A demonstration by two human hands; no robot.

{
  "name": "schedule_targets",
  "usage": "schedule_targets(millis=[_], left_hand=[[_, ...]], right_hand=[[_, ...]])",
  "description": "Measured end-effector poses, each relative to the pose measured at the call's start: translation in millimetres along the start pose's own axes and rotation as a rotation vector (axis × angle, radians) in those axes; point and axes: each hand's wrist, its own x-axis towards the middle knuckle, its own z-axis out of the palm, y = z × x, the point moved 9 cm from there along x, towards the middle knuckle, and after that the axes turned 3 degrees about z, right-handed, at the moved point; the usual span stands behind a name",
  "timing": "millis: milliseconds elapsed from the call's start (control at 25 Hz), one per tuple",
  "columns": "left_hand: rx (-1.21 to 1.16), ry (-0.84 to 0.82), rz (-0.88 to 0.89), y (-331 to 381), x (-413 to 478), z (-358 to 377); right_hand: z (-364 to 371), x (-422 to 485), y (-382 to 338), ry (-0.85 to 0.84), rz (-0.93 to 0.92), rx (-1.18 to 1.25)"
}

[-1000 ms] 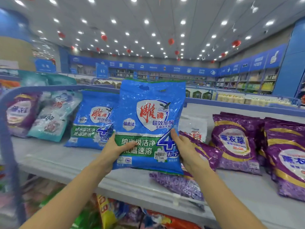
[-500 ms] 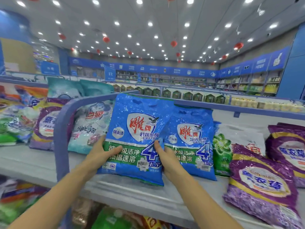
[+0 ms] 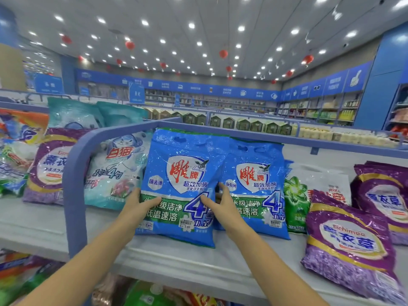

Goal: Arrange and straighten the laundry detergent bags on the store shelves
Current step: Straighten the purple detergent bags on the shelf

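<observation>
Landmark: front blue detergent bag (image 3: 181, 186), standing nearly upright on the grey shelf (image 3: 198, 266), leaning back against the blue rail (image 3: 123, 131).
Left hand (image 3: 136, 206): on the bag's lower left edge; thumb across the green band on the front, fingers hidden behind. Grip closed on the bag.
Right hand (image 3: 220, 208): on the bag's lower right edge; thumb on the front by the big "4", fingers reaching behind into the gap toward the next bag. Grip closed on the same bag.
Second blue bag (image 3: 256, 186): same design, just right of the landmark bag and slightly behind it, its left edge overlapped; upright, bottom on the shelf.
Green-and-white bag (image 3: 295, 195): right of the second blue bag, touching it, partly covered in front by a purple bag.
Purple bag (image 3: 348, 244): well right of the landmark bag and nearer the shelf's front edge, lying tilted back.
Further purple bags (image 3: 384, 195): far right, behind that one.
Pale teal cat-print bag (image 3: 114, 171): just left of the landmark bag, touching its left edge, behind the rail's curved post.
Purple bag beyond the post (image 3: 48, 164): further left, on the neighbouring shelf section.
Lower shelf: coloured packs visible, blurred.
</observation>
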Motion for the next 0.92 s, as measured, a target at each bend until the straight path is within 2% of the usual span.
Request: schedule_targets(millis=[80,160,200,240,320,400,440,560,600,680,800,880,920], left_hand=[[0.157,0.187,0.102,11.6,-7.4,-11.1],[0.373,0.397,0.424,48.7,-30.1,-10.1],[0.398,0.416,0.597,69.1,-47.6,4.9],[0.356,0.351,0.714,83.5,-63.6,29.0],[0.180,0.077,0.795,98.4,-89.8,84.8],[0.076,-0.206,0.774,95.6,-105.9,146.7],[0.103,-0.325,0.762,90.5,-114.5,180.1],[0.311,-0.595,0.662,62.2,-133.1,268.0],[0.386,-0.628,0.648,54.7,-137.1,287.3],[0.566,-0.595,0.661,48.2,-143.4,321.2],[0.837,-0.464,0.554,36.4,-130.9,353.1],[0.963,-0.400,0.420,22.9,-116.1,363.0],[0.980,-0.392,0.340,15.4,-112.5,367.7]], right_hand=[[-9.3,-6.0,-10.8,0.034,-0.054,-0.084],[-24.7,-16.7,-23.2,0.076,-0.116,-0.205],[-35.7,-24.0,-31.3,0.101,-0.159,-0.275],[-51.3,-32.4,-38.5,0.137,-0.202,-0.346],[-87.2,-50.3,-46.7,0.209,-0.239,-0.462],[-133.1,-69.9,-45.6,0.309,-0.225,-0.525],[-160.7,-82.1,-41.8,0.374,-0.207,-0.556],[-245.5,-114.3,-21.2,0.528,-0.095,-0.601],[-268.0,-123.5,-12.5,0.541,-0.039,-0.580],[-314.6,-143.2,4.9,0.591,0.040,-0.543],[-374.5,-154.2,26.3,0.705,0.099,-0.683],[-396.1,-143.5,40.8,0.668,0.173,-0.671],[-402.6,-136.5,50.2,0.626,0.224,-0.550]])
